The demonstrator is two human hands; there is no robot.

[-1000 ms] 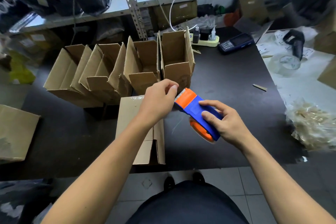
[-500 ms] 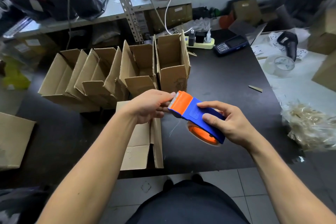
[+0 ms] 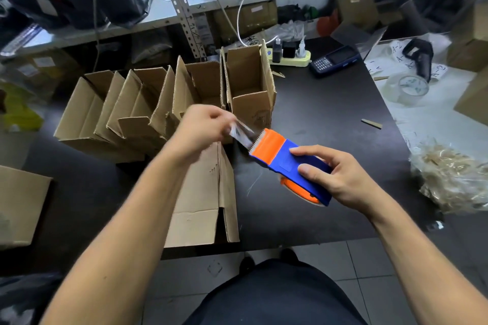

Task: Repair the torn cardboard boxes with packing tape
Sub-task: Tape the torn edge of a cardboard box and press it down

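Dark surface [image 3: 303, 103]: black top that carries the boxes, a power strip [image 3: 289, 57] and a handset [image 3: 334, 59] at its far edge
Row of boxes [image 3: 163, 103]: brown cardboard, open-topped, standing side by side across the far left of the surface; the rightmost stands upright, the others lean left
Flat box [image 3: 203, 200]: folded cardboard lying on the near edge of the surface, partly under the left forearm, just in front of the row
Lone box [image 3: 18, 206]: cardboard, at the left border, apart from the rest
Tape dispenser [image 3: 285, 159]: blue body with orange front and toothed edge, held above the surface to the right of the flat box, teeth pointing up-left
Right hand [image 3: 335, 174]: wrapped round the dispenser's blue body, thumb on top
Left hand [image 3: 203, 126]: blurred, fingers pinching the free end of the tape
Tape [image 3: 244, 134]: clear strip stretched between the left fingers and the dispenser's teeth
Spare roll [image 3: 408, 86]: clear tape on the white sheet at far right
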